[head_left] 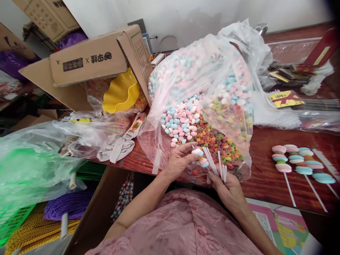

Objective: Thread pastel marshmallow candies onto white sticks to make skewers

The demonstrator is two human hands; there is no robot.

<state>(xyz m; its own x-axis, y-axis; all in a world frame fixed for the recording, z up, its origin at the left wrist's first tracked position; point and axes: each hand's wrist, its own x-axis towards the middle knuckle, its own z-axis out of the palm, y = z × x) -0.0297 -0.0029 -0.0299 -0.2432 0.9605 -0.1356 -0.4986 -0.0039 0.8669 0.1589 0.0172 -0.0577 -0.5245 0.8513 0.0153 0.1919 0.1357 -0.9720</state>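
Observation:
My left hand (178, 161) pinches the upper part of a short candy skewer (204, 163), its thumb and fingers closed against a white piece. Pink, blue, white and yellow pieces are stacked on that skewer. In my right hand (227, 186) is a bunch of several white sticks (212, 164), fanned upward. The skewer's lower end reaches down to the right fingertips, which partly hide it. Just beyond both hands lie pastel pink, blue and white candies (180, 122) and colourful ring gummies (216, 141) in a large open clear plastic bag (156, 143).
Three finished-looking candy skewers (281, 159) lie at the table's right. A cardboard box (89, 62) holding a yellow wavy bowl (120, 94) stands at the left, near a grey cloth (117, 149). Packets of twist ties (285, 99) lie back right. Purple cords (67, 205) sit below left.

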